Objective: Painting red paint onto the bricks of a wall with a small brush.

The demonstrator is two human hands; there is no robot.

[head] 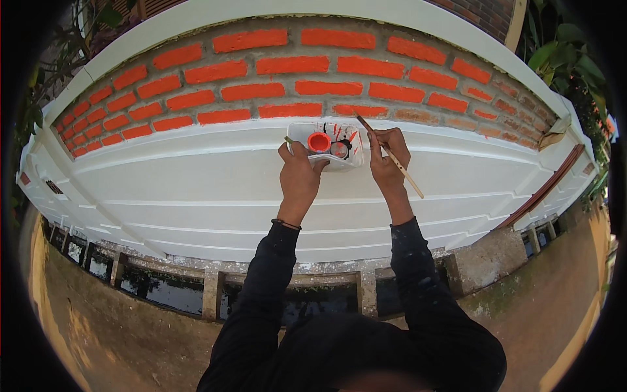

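Observation:
My right hand [390, 158] grips a thin wooden paintbrush [406, 175], its tip against a partly painted brick [360, 111] in the lowest row. My left hand [300, 175] holds a white plastic tub [338, 165] by its near side, just below the bricks. A small green-ended stick [288, 140] shows by the left fingers; what it belongs to is hidden. Inside the tub sit a small pot of orange-red paint [319, 142] and a round, paint-smeared container [339, 150]. Orange-red and black smears mark the tub's inner wall.
Orange-red bricks [292, 64] with grey mortar fill the wall panel; bricks at the right [417, 116] are bare or partly coated. White ledges [220, 181] step down below. A water-filled drain [166, 289] with concrete crosspieces runs along the foot. Brown pipes [543, 188] slant at the right.

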